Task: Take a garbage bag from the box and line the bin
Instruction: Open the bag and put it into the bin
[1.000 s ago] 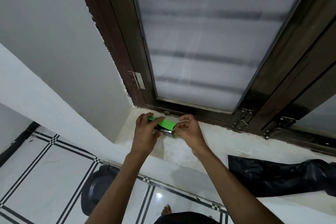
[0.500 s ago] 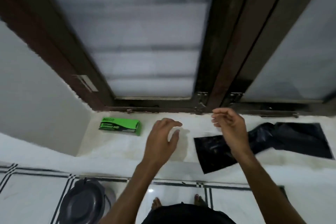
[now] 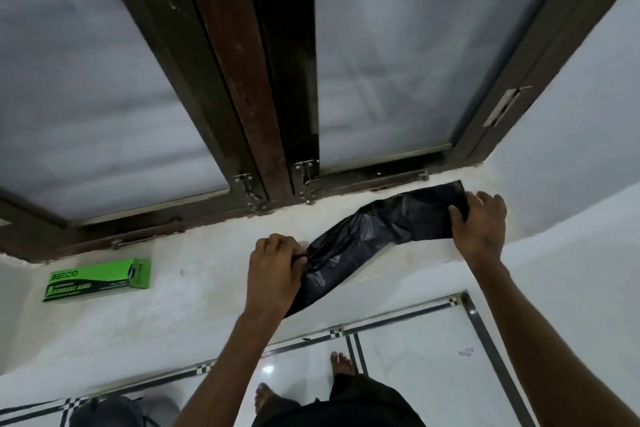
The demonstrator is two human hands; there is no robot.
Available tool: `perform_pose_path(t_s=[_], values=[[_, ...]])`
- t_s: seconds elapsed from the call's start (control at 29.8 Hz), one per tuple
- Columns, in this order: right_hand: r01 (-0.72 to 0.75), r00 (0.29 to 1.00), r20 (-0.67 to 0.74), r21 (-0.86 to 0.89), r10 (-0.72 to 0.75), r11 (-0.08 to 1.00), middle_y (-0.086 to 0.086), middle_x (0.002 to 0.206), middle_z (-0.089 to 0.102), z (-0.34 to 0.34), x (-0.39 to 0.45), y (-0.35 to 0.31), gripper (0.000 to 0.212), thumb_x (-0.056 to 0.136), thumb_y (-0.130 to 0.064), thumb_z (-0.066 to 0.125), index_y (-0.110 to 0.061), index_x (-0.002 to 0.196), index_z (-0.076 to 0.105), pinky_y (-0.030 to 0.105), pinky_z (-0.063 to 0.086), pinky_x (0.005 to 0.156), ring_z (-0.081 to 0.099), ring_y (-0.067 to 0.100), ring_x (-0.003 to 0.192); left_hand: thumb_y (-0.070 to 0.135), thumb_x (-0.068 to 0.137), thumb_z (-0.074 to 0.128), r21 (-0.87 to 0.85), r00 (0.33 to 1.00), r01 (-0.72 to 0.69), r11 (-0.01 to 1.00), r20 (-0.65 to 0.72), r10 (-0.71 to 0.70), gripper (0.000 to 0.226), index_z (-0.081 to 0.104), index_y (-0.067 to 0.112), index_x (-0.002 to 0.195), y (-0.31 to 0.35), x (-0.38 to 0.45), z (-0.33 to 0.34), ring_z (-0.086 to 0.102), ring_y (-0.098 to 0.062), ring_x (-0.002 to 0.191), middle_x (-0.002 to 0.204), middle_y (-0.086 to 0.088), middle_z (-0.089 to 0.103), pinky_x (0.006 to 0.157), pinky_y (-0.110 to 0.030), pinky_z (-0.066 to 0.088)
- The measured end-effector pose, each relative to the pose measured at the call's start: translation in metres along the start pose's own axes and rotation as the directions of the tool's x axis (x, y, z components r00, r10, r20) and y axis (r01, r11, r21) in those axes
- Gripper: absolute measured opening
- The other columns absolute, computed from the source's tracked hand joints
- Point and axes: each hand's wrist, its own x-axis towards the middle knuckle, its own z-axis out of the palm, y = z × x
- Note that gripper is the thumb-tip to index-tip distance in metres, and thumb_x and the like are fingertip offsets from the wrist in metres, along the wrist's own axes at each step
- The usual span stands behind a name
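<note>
Black plastic is bunched in both my fists: my left hand (image 3: 275, 270) pinches the crumpled near end of the garbage bag (image 3: 374, 236), and my right hand (image 3: 479, 229) is clamped on its flatter far end, so the bag stretches between them. It lies on the white window sill (image 3: 194, 288), its right end close under the dark wooden window frame (image 3: 242, 87). Well to the left of the bag, the green box (image 3: 98, 279) lies flat on the same sill, untouched. Below the sill, at the lower left edge, part of the dark bin (image 3: 104, 412) shows on the tiled floor (image 3: 415, 357), near my bare feet (image 3: 341, 362).
</note>
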Motion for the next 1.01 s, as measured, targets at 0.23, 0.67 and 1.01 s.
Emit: perform_pose_path(t_s=[0.23,0.67,1.01], values=[[-0.062,0.996,-0.038,0.373,0.082,0.926,0.001,0.090,0.067,-0.013,-0.012,0.003,0.004,0.093,-0.017,0.059,-0.015,0.090,0.061,0.034,0.046,0.074,0.061,0.027,0.086,0.031,0.093,0.064,-0.121,0.994,0.108,0.987,-0.006,-0.109,0.010,0.056,0.032,0.099,-0.020,-0.047,-0.042,0.055,-0.010,0.070,0.084,0.020,0.063,0.059,-0.026,0.041],[-0.285,0.905,0.397,0.834,-0.154,0.472,0.005,0.083,0.071,-0.072,-0.206,-0.074,0.015,0.080,-0.003,0.076,-0.007,0.093,0.069,0.014,0.050,0.054,0.067,0.000,0.069,0.030,0.094,0.062,-0.233,0.983,-0.151,0.961,-0.136,0.122,0.020,0.070,0.022,0.110,-0.021,-0.160,-0.076,0.064,-0.011,0.098,0.108,0.007,0.067,0.084,-0.031,0.054],[-0.445,0.724,0.557,0.828,-0.407,0.340,0.017,0.082,0.066,-0.104,-0.436,-0.137,0.029,0.082,-0.017,0.076,-0.009,0.100,0.055,0.041,0.049,0.069,0.062,0.030,0.073,0.014,0.084,0.073,-0.634,0.997,0.012,0.773,0.070,0.042,0.013,0.072,0.020,0.095,-0.045,-0.326,-0.084,0.067,-0.006,0.084,0.090,0.011,0.071,0.079,-0.032,0.056]])
